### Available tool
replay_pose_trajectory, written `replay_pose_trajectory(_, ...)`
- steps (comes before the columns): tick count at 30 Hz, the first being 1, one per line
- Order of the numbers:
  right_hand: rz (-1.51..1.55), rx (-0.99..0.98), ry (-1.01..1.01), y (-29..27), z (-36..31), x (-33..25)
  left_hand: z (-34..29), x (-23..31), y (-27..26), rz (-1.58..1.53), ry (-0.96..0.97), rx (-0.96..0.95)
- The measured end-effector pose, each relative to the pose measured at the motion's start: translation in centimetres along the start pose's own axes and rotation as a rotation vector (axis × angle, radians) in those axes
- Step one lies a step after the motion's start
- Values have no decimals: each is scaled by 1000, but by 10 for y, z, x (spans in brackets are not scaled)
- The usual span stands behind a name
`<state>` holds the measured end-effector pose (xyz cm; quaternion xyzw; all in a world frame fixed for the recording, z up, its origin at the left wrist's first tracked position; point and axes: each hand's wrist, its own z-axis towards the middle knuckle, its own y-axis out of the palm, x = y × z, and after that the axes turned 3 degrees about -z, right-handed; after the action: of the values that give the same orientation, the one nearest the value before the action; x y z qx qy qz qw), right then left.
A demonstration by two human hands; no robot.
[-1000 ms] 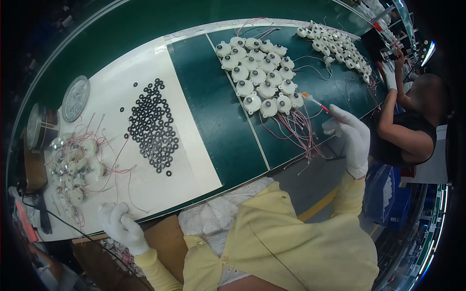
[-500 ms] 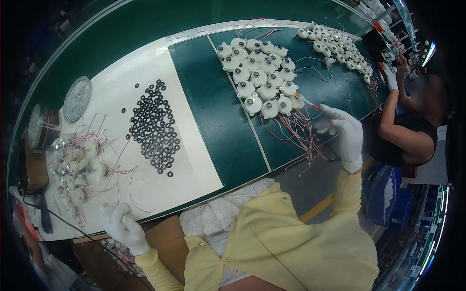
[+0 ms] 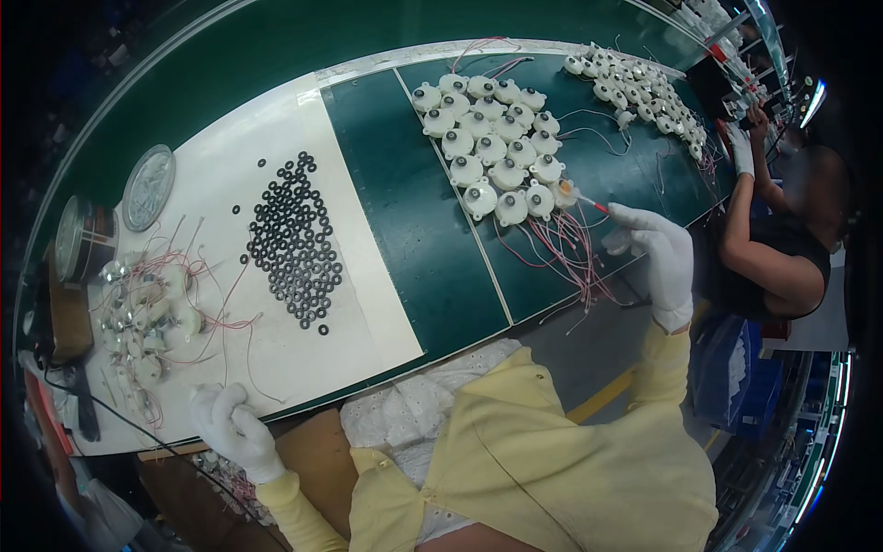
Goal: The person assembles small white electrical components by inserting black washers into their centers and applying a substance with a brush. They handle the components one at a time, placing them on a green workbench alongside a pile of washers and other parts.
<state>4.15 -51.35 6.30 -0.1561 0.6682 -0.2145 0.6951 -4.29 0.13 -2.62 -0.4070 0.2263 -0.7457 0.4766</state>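
Gloved in white, my right hand point(image 3: 664, 262) pinches a thin red-and-white brush-like tool point(image 3: 596, 204). Its tip meets a white round motor part point(image 3: 565, 194) at the near right corner of a cluster; an orange-yellow patch shows on that part. Several similar round motor parts point(image 3: 489, 147) with dark centre hubs lie in rows there, their pink and white wires point(image 3: 575, 258) trailing toward me. My left hand point(image 3: 237, 431), also gloved, rests at the bench's near edge with fingers curled and nothing visible in them. Beside it lies a tangle of wired white parts point(image 3: 147, 317).
Many black rings point(image 3: 294, 241) are spread over the white board point(image 3: 368, 304). A round clear tub point(image 3: 148, 189) and a lidded can point(image 3: 83, 239) stand at left. More motor parts point(image 3: 635, 87) sit far right, near a co-worker's arm point(image 3: 759, 239).
My right hand and the tool have shifted slightly right and toward me; the orange-yellow patch on the corner part shows more plainly. My left hand stays put.
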Motion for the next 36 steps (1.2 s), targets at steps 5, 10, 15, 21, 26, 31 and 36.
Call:
replay_pose_trajectory(5, 29, 36, -29, -8, -6, 1, -2, -2, 0, -27, -25, 3)
replay_pose_trajectory(10, -2, 31, 1, 2, 2, -5, 0, 0, 0, -4, -1, 12)
replay_pose_trajectory(15, -17, 35, -30, 12, 2, -4, -1, -4, 0, 15, 14, -5)
replay_pose_trajectory(21, -88, 38, -102, 16, 2, 15, -2, -3, 0, 10, 5, 4)
replay_pose_trajectory(26, -133, 54, -121, 16, 3, 20, 0, -2, 0, 17, 8, 11)
replay_pose_trajectory(31, -162, 54, -169, 17, 3, 22, 2, 1, 0, -2, -7, 2)
replay_pose_trajectory(36, -109, 70, -158, 18, 6, 27, 1, 0, 0, -15, 2, -1)
